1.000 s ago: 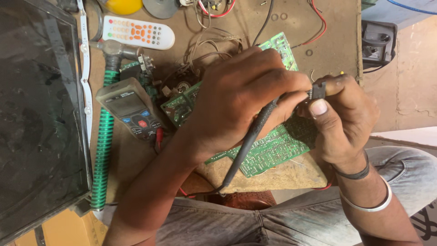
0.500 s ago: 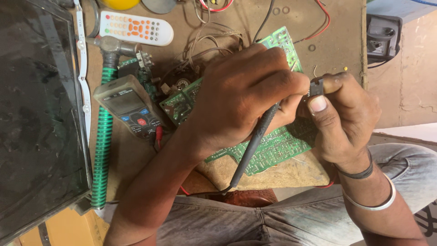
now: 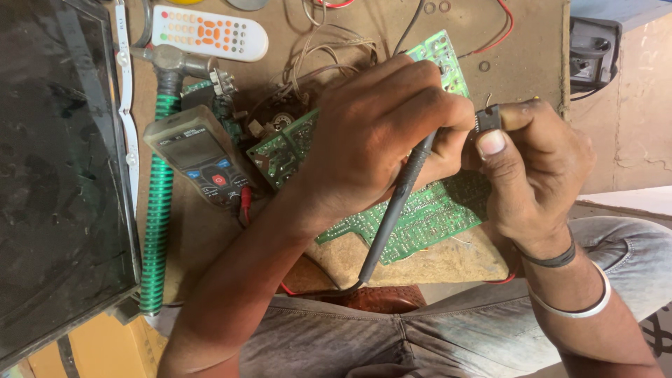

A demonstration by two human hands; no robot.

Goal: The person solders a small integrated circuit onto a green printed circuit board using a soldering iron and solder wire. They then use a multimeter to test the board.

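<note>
Brown, scuffed workbench top (image 3: 532, 42) fills the upper part of the view, with a large dark flat screen panel (image 3: 63, 182) lying along its left side. On the bench lies a green printed circuit board (image 3: 420, 217), tilted, partly hidden under both hands and overhanging a worn tan pad at the near edge. The left hand (image 3: 378, 133) is closed around a slim grey probe handle (image 3: 395, 210), fingers wrapped tight on it, its upper end pointing toward the other hand and its cable end trailing down toward the lap. The right hand (image 3: 539, 175) pinches a small black chip-like component (image 3: 488, 119) between thumb and forefinger, held just above the board's right end and just beside the probe's upper end; whether the two touch cannot be told. Left of the board sits a grey handheld multimeter with blue and red buttons (image 3: 199, 157), a red plug at its lower end. Beside it runs a green ribbed hose (image 3: 157, 224). Farther up lies a white remote control with orange keys (image 3: 210, 31). Loose wires curl above the board. A dark band and a silver bangle circle the right wrist.
</note>
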